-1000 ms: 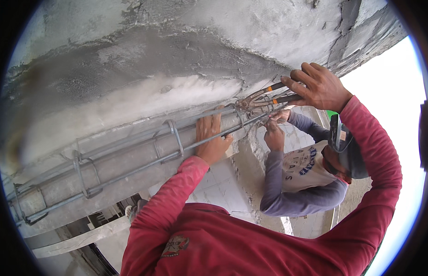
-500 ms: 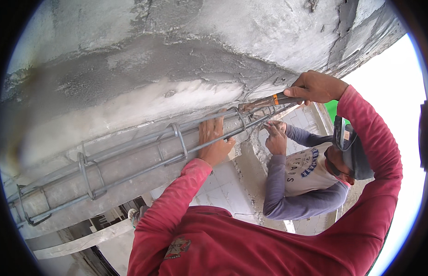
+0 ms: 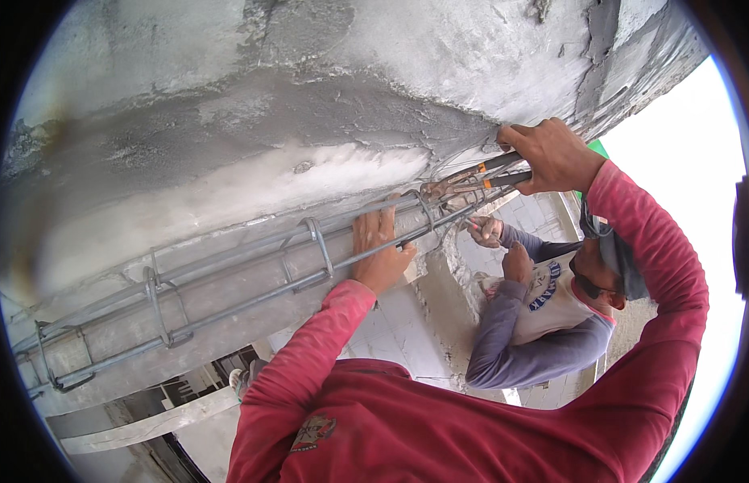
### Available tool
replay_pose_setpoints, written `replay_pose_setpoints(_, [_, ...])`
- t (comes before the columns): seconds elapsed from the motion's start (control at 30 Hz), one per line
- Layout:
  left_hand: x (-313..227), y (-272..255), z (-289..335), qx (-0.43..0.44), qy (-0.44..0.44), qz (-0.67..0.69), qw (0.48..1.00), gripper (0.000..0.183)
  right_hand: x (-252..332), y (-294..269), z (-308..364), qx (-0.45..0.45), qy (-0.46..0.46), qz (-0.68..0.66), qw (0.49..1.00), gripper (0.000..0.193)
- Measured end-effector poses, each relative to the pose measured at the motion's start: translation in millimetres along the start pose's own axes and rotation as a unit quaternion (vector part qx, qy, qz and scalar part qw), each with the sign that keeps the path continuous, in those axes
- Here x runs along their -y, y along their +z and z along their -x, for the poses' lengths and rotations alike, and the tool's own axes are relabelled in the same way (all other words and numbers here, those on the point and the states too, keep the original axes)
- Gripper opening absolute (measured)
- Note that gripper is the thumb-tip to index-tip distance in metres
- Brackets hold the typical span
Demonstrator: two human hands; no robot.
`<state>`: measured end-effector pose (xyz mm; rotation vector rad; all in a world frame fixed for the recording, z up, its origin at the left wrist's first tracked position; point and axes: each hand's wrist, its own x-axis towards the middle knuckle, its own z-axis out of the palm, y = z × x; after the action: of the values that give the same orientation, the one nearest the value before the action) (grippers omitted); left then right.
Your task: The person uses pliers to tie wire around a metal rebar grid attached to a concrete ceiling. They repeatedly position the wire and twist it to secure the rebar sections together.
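Note:
A long cage of steel bars with bent wire stirrups (image 3: pixel 319 241) runs slantwise along the grey concrete beside the wall. My left hand (image 3: pixel 380 248) is wrapped about the cage, its fingers reaching in between the long bars. My right hand (image 3: pixel 552 154) grips a pair of pincers (image 3: pixel 437 191) with dark handles and orange bands. The handles are spread apart in my hand, and the jaws are at the bars near the cage's far right part. Whether the jaws hold a tie wire is too small to tell.
A co-worker (image 3: pixel 544 306) in a grey-sleeved shirt and cap stands just beyond the cage, holding a thin tool (image 3: pixel 473 225) near the bars. Rough plastered wall (image 3: pixel 254 121) rises along the top. A pale curved ledge (image 3: pixel 149 420) lies below at left.
The pincers' handles have opened apart, and my right hand has shifted its hold on them. The co-worker's hands have separated and drawn back from the bars. My left hand has hardly moved.

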<state>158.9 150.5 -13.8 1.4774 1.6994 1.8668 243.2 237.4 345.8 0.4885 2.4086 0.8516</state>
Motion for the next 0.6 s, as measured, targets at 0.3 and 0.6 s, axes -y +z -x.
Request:
replay_pose_setpoints(0.3, [-6.8, -3.9, -0.6, 0.026, -0.022, -0.008, 0.999, 0.094, -4.1, 21.7, 31.4, -0.183, -0.141, 0.194, 0.953, 0.061])
replay_pose_setpoints(0.6, [-6.3, -6.9, -1.1, 0.025, -0.024, -0.005, 0.999, 0.094, -19.4, 0.7, 3.9, 0.162, 0.060, -0.275, 0.946, 0.062])
